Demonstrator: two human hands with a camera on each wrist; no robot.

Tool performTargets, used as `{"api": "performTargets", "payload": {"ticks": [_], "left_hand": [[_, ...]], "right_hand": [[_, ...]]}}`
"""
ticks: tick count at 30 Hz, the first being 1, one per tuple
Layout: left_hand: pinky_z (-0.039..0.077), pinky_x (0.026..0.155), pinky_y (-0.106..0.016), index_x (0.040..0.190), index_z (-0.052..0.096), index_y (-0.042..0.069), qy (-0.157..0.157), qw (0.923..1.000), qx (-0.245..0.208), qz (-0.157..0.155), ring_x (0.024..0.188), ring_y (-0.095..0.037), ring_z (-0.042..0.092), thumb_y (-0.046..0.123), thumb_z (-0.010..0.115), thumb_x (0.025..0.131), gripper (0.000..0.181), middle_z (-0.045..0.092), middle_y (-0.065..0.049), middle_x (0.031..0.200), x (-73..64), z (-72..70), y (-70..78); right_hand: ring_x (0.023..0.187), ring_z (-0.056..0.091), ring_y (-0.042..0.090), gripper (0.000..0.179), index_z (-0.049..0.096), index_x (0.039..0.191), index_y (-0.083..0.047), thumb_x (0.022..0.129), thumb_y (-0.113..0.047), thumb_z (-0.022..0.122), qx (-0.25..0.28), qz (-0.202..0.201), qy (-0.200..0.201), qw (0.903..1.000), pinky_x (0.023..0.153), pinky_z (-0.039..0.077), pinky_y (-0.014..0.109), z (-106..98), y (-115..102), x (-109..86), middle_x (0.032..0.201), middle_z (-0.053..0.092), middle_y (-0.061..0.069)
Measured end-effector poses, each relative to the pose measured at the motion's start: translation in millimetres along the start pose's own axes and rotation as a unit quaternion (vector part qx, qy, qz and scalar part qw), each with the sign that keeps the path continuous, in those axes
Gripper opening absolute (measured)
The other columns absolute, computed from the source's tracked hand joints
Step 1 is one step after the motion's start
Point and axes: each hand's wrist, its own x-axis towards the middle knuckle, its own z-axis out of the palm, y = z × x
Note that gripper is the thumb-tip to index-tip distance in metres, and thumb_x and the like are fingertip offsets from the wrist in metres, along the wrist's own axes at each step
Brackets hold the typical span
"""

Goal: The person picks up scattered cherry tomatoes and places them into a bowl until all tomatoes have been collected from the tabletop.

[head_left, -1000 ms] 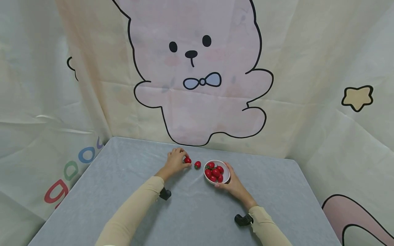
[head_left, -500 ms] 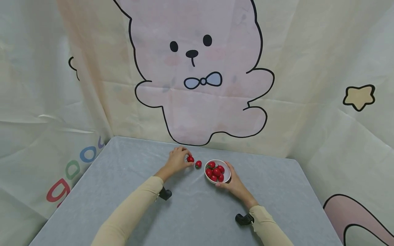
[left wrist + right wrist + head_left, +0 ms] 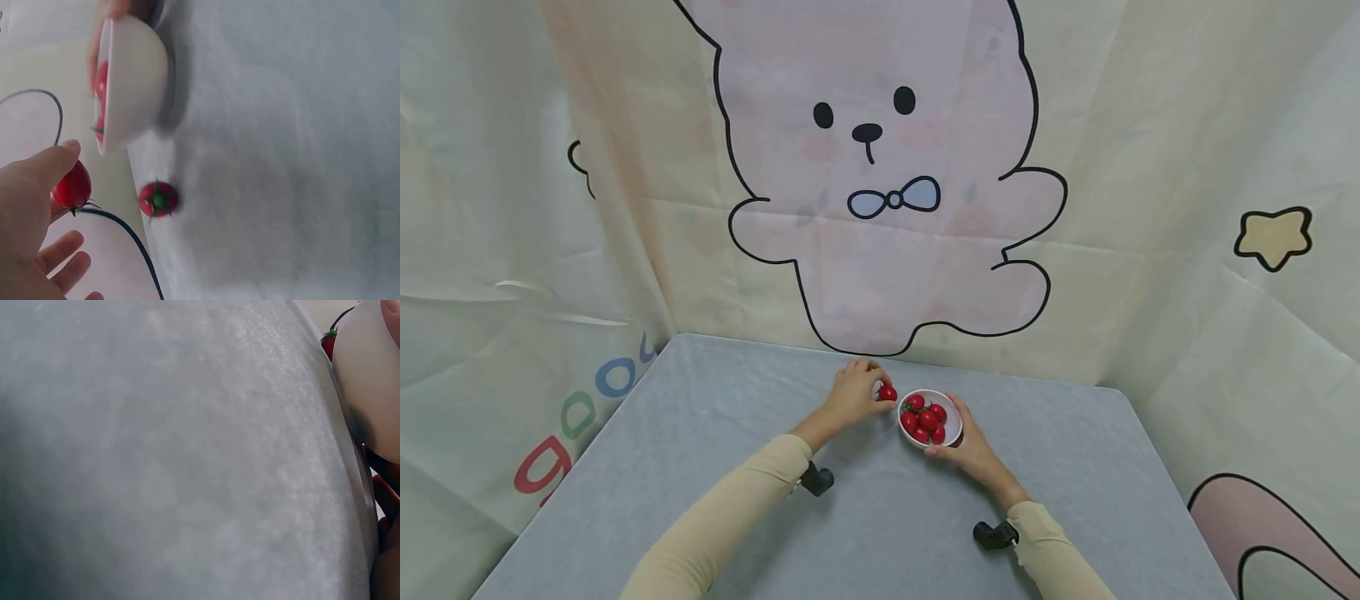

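Note:
My left hand (image 3: 854, 393) pinches a red cherry tomato (image 3: 73, 185) between thumb and fingers, just left of the bowl's rim in the head view. A white bowl (image 3: 140, 81) holds several red cherry tomatoes (image 3: 927, 419) with green stems. My right hand (image 3: 972, 454) grips that bowl from its right side, thumb at the near rim and fingers round the far side. One loose tomato (image 3: 159, 199) lies on the table beside the bowl, its green calyx showing in the left wrist view; in the head view my left hand hides it.
A grey cloth covers the table (image 3: 880, 525). Behind it hangs a pale curtain (image 3: 887, 275) with a cartoon bear, close to the table's far edge. Black wrist cameras (image 3: 995, 536) sit on both forearms.
My left hand has carried the pinched tomato rightward, over the loose tomato and up to the bowl. The right hand and the bowl have stayed in place.

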Motion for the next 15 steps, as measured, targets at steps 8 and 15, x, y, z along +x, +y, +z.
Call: {"api": "performTargets", "payload": {"ticks": [8, 15], "left_hand": [[0.043, 0.099, -0.05, 0.105, 0.071, 0.02, 0.0, 0.9999, 0.013, 0.011, 0.12, -0.027, 0.05, 0.045, 0.08, 0.08, 0.036, 0.059, -0.007, 0.127, -5.4, 2.6, 20.2], [0.044, 0.092, -0.044, 0.099, 0.072, 0.021, -0.002, 0.9996, 0.022, 0.02, 0.114, -0.023, 0.051, 0.048, 0.08, 0.079, 0.035, 0.06, -0.004, 0.123, -7.1, 9.8, 36.1]], "right_hand": [[0.149, 0.029, 0.033, 0.109, 0.018, 0.156, -0.024, 0.073, -0.033, 0.088, -0.003, 0.002, 0.0, 1.0, 0.118, 0.025, 0.061, 1, 2, 0.3, 0.159, 0.032, 0.01], [0.147, 0.033, 0.032, 0.107, 0.02, 0.155, -0.023, 0.072, -0.033, 0.088, -0.003, -0.001, 0.004, 1.0, 0.116, 0.03, 0.058, 1, -2, -1.4, 0.157, 0.035, 0.009]]}}
